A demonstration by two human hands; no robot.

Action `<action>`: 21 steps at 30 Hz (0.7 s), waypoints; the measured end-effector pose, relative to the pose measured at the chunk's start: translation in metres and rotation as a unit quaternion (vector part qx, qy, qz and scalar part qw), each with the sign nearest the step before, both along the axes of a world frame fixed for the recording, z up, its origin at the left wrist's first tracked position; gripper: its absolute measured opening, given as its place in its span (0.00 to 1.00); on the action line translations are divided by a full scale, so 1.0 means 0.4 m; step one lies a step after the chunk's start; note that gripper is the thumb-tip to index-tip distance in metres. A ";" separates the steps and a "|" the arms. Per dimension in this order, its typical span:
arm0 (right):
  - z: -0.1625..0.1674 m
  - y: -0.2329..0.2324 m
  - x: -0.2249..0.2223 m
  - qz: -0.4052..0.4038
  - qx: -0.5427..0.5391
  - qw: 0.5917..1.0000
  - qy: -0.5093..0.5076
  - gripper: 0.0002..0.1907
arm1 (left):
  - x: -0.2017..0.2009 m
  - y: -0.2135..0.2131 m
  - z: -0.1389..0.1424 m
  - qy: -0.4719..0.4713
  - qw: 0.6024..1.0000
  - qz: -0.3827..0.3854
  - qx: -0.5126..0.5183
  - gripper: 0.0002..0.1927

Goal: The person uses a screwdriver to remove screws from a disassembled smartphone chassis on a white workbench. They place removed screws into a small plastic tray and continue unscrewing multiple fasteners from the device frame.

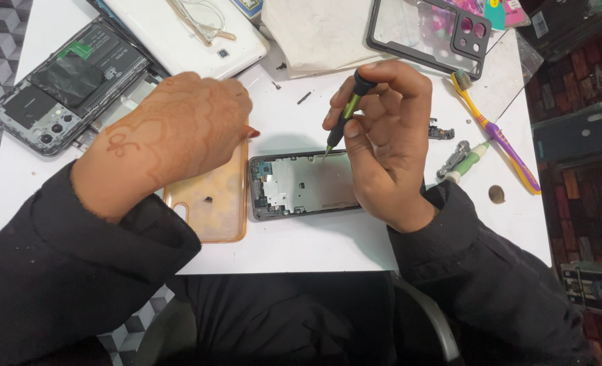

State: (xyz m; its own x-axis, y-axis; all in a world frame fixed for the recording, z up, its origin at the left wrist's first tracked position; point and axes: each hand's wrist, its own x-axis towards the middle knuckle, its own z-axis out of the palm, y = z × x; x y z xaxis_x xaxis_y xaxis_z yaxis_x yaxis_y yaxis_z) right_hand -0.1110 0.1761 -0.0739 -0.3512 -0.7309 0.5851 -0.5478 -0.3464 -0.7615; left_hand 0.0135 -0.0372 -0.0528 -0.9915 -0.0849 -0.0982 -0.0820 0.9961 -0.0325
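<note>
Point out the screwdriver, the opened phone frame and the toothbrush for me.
screwdriver [347, 114], head view, on its green shaft.
opened phone frame [301, 184], head view, on its bare inner plate.
toothbrush [501, 135], head view, on its purple handle.

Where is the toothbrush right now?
The toothbrush lies on the white table at the right side, beyond the right hand, next to a green-handled tool.

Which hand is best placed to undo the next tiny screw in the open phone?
Probably the right hand: it grips the screwdriver, tip on the open phone. The left hand holds no tool.
</note>
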 end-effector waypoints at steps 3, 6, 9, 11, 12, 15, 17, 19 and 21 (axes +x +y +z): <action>-0.001 0.001 0.000 0.002 -0.002 1.000 -0.002 0.25 | 0.000 0.005 0.007 0.094 0.994 -0.048 0.020 0.21; -0.002 0.000 0.003 0.002 -0.008 1.000 -0.004 0.25 | -0.008 0.005 0.015 0.055 0.991 -0.037 0.116 0.30; 0.001 -0.001 0.006 0.002 -0.016 1.000 -0.008 0.26 | -0.006 0.015 0.018 0.076 0.975 -0.115 0.173 0.43; 0.002 0.000 0.011 0.001 -0.013 1.000 -0.019 0.28 | -0.003 0.025 0.019 0.063 0.973 -0.115 0.188 0.44; 0.002 0.000 0.014 0.001 -0.007 1.000 -0.021 0.28 | -0.004 0.029 0.020 0.057 0.972 -0.115 0.196 0.44; -0.001 0.000 0.019 0.010 0.010 1.000 -0.014 0.28 | -0.010 0.033 0.024 0.022 0.970 -0.131 0.203 0.41; -0.005 0.001 0.021 0.022 0.015 1.000 0.000 0.29 | -0.010 0.037 0.027 0.001 0.971 -0.121 0.204 0.40; -0.008 0.000 0.018 0.028 0.018 0.999 0.021 0.29 | -0.010 0.038 0.030 -0.012 0.972 -0.113 0.204 0.41; -0.012 -0.005 0.013 0.028 0.019 0.999 0.042 0.28 | -0.011 0.040 0.030 -0.018 0.973 -0.106 0.204 0.42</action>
